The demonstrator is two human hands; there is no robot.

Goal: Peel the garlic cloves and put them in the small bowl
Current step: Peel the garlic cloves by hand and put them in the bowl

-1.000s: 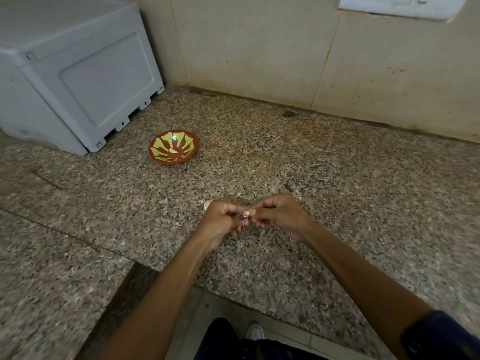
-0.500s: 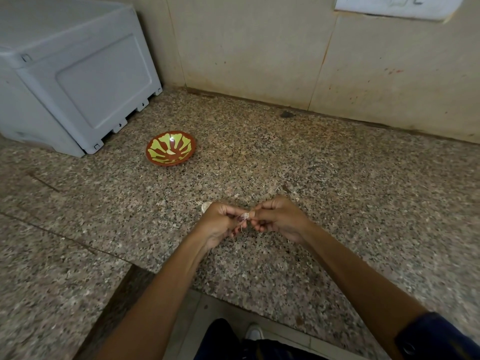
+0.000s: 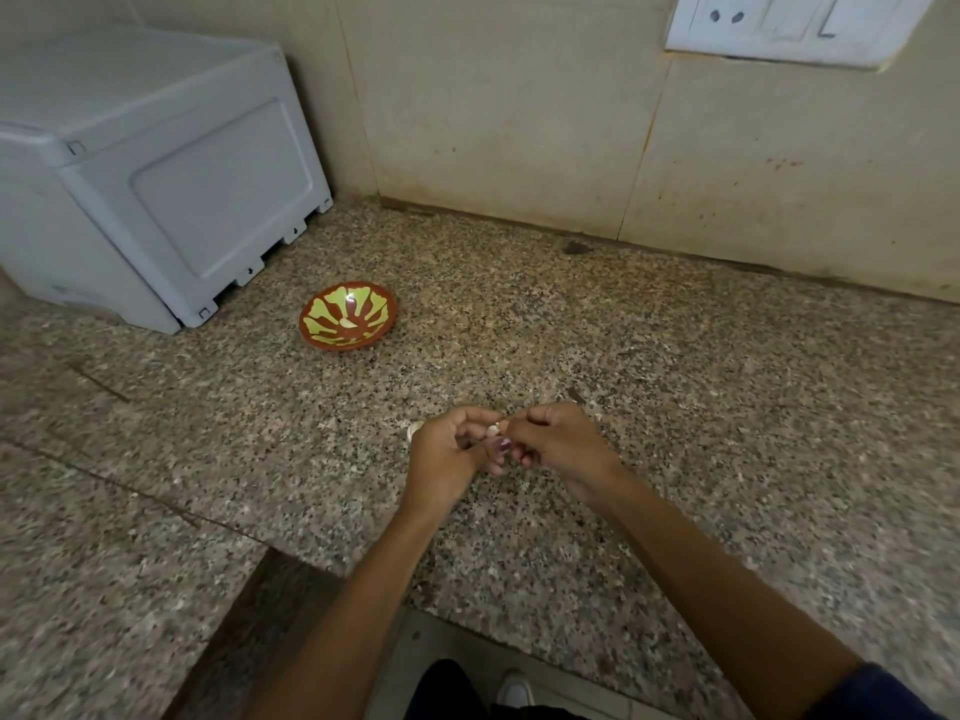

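Observation:
My left hand [image 3: 448, 457] and my right hand [image 3: 558, 445] meet fingertip to fingertip over the granite counter, and both pinch one small garlic clove [image 3: 493, 431] with whitish and purplish skin. Most of the clove is hidden by my fingers. Another pale piece of garlic [image 3: 413, 430] lies on the counter just left of my left hand. The small bowl [image 3: 347, 316], red-brown with yellow-green petals inside, stands farther back and to the left; one white peeled clove [image 3: 347, 321] lies in it.
A grey plastic box [image 3: 150, 179] stands at the back left, close to the bowl. The tiled wall [image 3: 519, 122] bounds the counter behind, with a white socket plate [image 3: 789, 26] at the upper right. The counter's front edge [image 3: 363, 579] runs below my forearms.
The view has tilted upward, so more of the wall and the socket plate show. My hands stay together on the clove with only small finger movements.

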